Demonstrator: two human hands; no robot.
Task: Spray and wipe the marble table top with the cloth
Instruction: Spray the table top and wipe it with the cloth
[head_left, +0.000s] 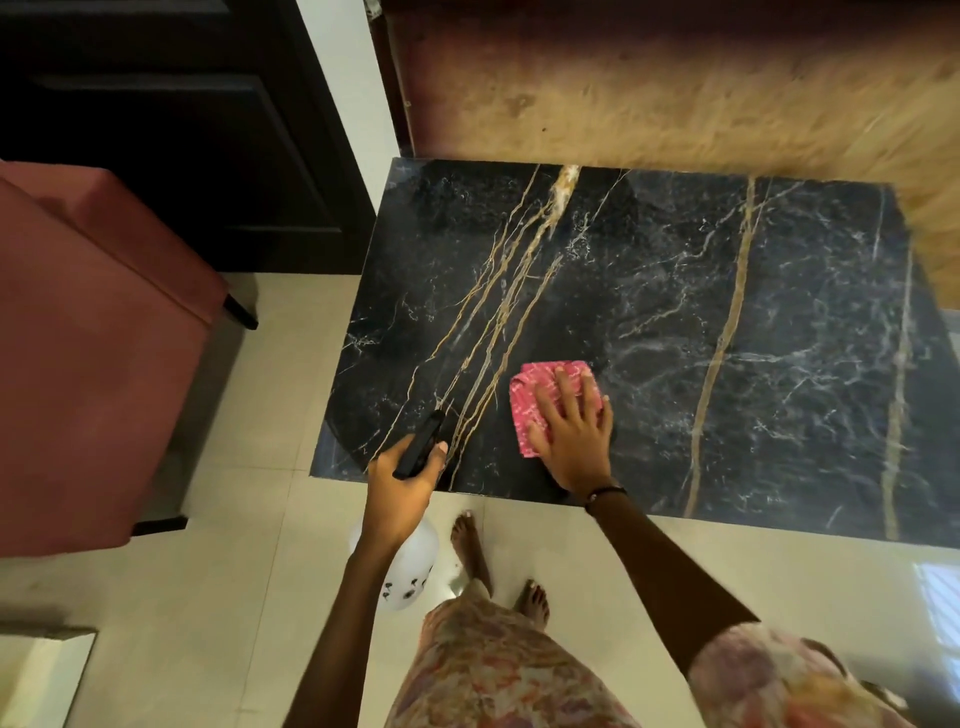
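Note:
The black marble table top (727, 291) with gold and white veins fills the centre and right. A pink cloth (530, 395) lies flat on it near the front edge. My right hand (571, 431) presses down on the cloth with fingers spread. My left hand (402, 486) grips a spray bottle (410, 566) by its black trigger head, whose nozzle points over the table's front left corner. The bottle's white body hangs below my hand, off the table edge.
A red upholstered chair (88, 332) with dark legs stands on the left. A dark cabinet (171, 114) is at the back left, a brown wooden wall panel (675, 88) behind the table. My bare feet (470, 540) stand on beige floor tiles.

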